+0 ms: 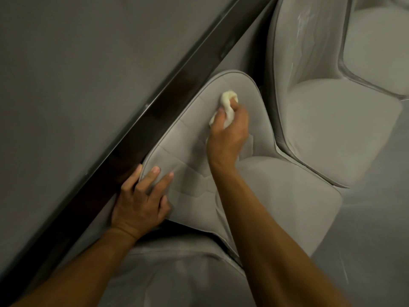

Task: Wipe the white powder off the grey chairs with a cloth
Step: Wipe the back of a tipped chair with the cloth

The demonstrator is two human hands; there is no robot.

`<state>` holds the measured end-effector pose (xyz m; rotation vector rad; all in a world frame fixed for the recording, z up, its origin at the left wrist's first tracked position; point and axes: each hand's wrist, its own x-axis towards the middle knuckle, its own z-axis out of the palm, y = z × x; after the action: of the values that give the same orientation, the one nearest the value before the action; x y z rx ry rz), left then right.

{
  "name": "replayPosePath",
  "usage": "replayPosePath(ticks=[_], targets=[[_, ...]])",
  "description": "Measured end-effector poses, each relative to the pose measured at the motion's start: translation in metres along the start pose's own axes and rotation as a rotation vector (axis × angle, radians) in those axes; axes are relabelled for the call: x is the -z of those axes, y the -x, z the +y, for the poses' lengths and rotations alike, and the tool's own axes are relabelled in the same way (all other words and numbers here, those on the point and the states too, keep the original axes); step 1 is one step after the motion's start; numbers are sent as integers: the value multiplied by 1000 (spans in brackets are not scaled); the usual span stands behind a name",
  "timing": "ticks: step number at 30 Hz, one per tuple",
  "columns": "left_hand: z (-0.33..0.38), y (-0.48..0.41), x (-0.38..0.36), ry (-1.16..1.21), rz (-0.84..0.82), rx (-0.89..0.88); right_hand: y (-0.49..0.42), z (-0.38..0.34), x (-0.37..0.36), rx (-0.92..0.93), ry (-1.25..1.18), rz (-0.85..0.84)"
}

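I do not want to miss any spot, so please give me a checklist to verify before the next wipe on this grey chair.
1. Grip on the pale crumpled cloth: the right hand holds it, ok.
2. Cloth touches the grey padded backrest: ok.
3. Backrest steadied: the left hand rests on its edge, ok.
4. Powder on this backrest: cannot tell.
5. Powder on the neighbouring grey chair: white streaks on its back, not ok.

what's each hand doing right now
Left hand: open, straight fingers resting on the grey upholstered chair backrest.
Right hand: gripping the crumpled white cloth against that backrest.
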<state>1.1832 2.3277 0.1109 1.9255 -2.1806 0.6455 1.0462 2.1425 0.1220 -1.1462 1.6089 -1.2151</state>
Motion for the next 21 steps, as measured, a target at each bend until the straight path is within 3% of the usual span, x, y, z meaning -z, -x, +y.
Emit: replayPosePath(ticks=[2, 9, 15, 19, 21], targets=[[0, 1, 0, 4, -2, 2, -4, 0, -4, 93, 15, -19], [1, 0, 0, 6, 28, 1, -31, 41, 18, -285, 44, 50], [2, 0, -1, 10, 45, 7, -2, 33, 3, 28, 26, -86], [2, 0, 0, 10, 45, 12, 9, 76, 14, -348, 78, -115], [2, 0, -1, 13, 37, 10, 26, 86, 29, -405, 84, -145]])
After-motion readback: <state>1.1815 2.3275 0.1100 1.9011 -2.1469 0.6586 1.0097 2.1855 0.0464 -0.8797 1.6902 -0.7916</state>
